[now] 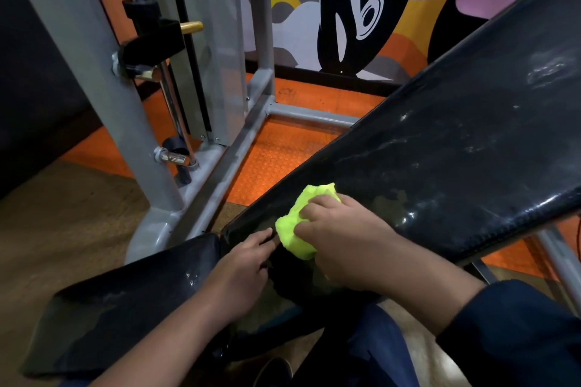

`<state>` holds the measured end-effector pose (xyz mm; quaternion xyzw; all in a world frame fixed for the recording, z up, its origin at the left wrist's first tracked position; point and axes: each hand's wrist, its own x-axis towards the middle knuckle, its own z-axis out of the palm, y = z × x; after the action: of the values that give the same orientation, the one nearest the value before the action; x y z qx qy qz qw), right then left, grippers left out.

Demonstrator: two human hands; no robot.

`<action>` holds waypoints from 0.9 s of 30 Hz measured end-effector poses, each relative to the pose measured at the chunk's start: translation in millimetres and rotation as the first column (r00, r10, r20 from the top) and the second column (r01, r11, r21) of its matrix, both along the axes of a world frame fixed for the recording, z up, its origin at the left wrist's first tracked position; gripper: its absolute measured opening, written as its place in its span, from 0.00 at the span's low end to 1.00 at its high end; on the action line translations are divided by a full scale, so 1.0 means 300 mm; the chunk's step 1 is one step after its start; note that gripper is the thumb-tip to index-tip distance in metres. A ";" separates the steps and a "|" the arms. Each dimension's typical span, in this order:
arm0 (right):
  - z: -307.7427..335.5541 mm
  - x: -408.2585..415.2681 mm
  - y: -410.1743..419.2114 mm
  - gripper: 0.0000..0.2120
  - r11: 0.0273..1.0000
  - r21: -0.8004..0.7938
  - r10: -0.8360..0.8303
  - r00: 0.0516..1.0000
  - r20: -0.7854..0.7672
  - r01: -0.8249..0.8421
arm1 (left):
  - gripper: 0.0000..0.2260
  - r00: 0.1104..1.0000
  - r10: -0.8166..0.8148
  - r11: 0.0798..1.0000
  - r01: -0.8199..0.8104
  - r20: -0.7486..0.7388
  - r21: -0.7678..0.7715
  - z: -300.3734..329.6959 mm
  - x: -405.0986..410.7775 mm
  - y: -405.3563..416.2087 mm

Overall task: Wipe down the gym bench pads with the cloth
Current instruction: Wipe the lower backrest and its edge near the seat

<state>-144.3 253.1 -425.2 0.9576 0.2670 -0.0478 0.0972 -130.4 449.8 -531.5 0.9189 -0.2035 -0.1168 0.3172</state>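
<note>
A long black back pad (456, 141) slopes up to the right, with wet streaks on its surface. A black seat pad (125, 305) lies lower left, also damp in patches. My right hand (342, 239) presses a bunched neon-yellow cloth (298, 223) onto the low end of the back pad, close to the gap between the two pads. My left hand (242, 267) rests flat on the seat pad's upper end, fingers apart and pointing toward the cloth, holding nothing.
A grey steel machine frame (220, 148) with a chrome guide rod and a black clamp (151, 38) stands left of the pads. Orange studded floor (276, 154) lies under the bench. A painted wall (361, 9) is behind. My dark-blue sleeve and trousers fill the bottom right.
</note>
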 end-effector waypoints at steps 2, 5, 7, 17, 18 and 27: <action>0.013 0.020 0.012 0.16 1.000 -0.004 -0.020 0.999 0.026 0.020 | 0.29 1.000 -0.002 1.000 0.002 0.021 0.014 -0.006 0.004 0.001; -0.014 0.036 0.043 0.16 1.000 -0.027 0.002 1.000 0.018 -0.002 | 0.30 1.000 0.003 1.000 -0.003 0.025 0.020 -0.001 0.001 -0.002; -0.018 0.038 0.027 0.16 1.000 -0.007 0.018 1.000 -0.022 -0.018 | 0.31 1.000 -0.008 1.000 0.008 0.027 -0.005 0.006 -0.005 -0.003; 0.002 0.120 0.050 0.19 0.995 -0.102 -0.020 0.997 -0.078 0.012 | 0.31 1.000 -0.011 0.999 0.011 -0.006 0.053 -0.004 0.000 0.004; 0.016 0.138 0.051 0.19 0.994 -0.104 -0.037 0.998 -0.059 0.030 | 0.31 1.000 -0.009 0.998 0.009 -0.005 0.058 -0.003 0.002 0.005; -0.002 0.206 0.064 0.18 0.996 -0.087 -0.018 0.998 -0.065 0.012 | 0.31 1.000 -0.016 0.999 0.016 0.008 0.050 -0.003 0.009 0.004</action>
<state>-82.6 272.2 -425.7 0.9524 0.2605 -0.0915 0.1292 -127.8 451.2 -532.5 0.9254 -0.2093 -0.1203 0.2922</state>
